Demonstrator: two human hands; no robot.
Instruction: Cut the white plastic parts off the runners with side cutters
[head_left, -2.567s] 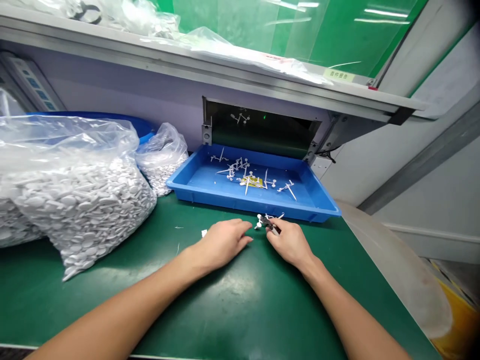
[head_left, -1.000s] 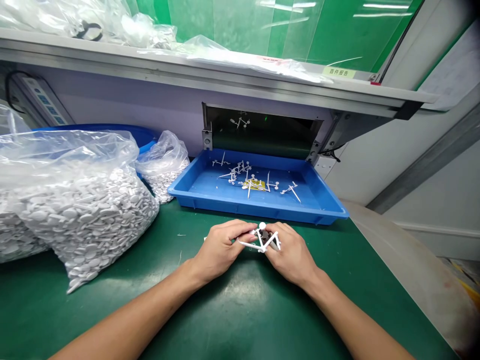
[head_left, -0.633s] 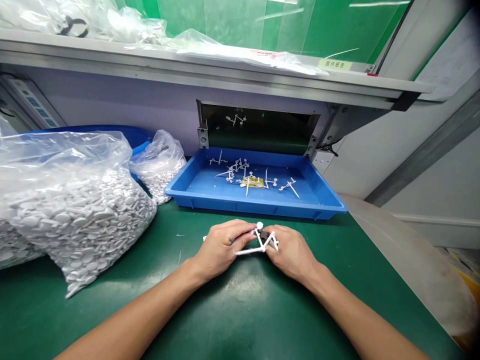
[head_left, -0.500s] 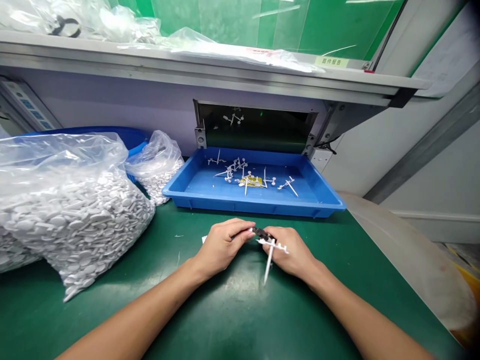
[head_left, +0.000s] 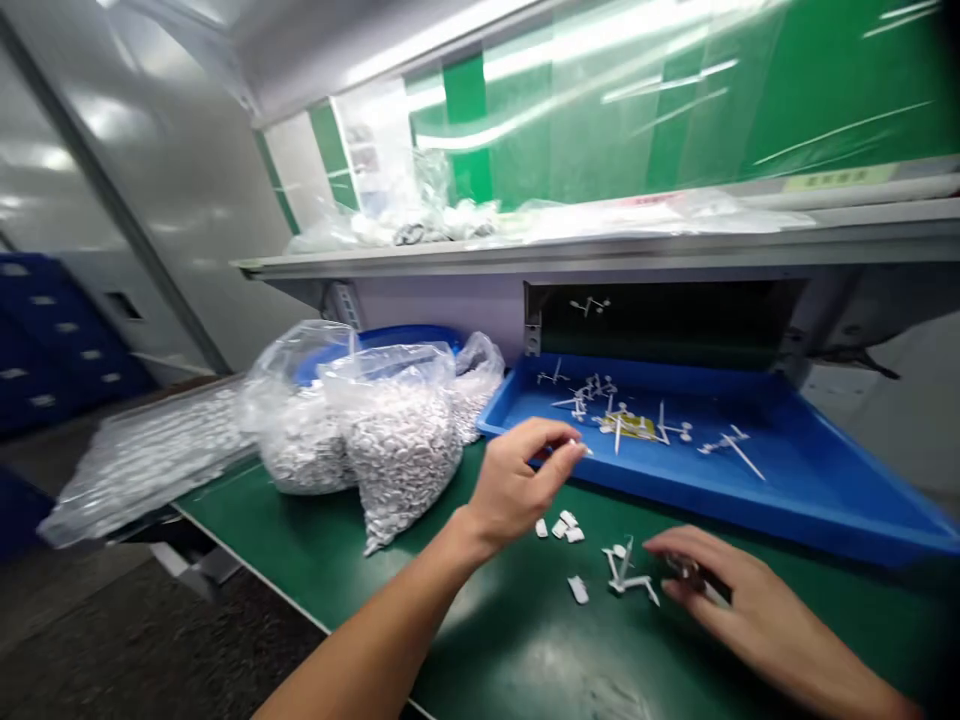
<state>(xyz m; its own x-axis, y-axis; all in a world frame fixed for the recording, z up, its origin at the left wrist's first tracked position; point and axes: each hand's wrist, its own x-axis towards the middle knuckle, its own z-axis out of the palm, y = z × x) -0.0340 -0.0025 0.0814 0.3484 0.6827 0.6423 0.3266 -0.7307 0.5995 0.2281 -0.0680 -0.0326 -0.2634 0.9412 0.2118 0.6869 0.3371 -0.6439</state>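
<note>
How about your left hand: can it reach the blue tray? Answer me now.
Probably yes: the left hand is raised right beside the front rim of the blue plastic tray, and nothing stands between them.

Left hand (head_left: 521, 480) pinching a small white bit (head_left: 579, 447) just above the blue plastic tray (head_left: 780, 515) rim. Right hand (head_left: 757, 600) curving over a dark tool (head_left: 694, 573), partly hidden, beside a white plastic sprue (head_left: 628, 580). Loose white pieces (head_left: 562, 527) lying on the green counter (head_left: 495, 640), bags of white discs (head_left: 401, 450) standing toward its left end.
</note>
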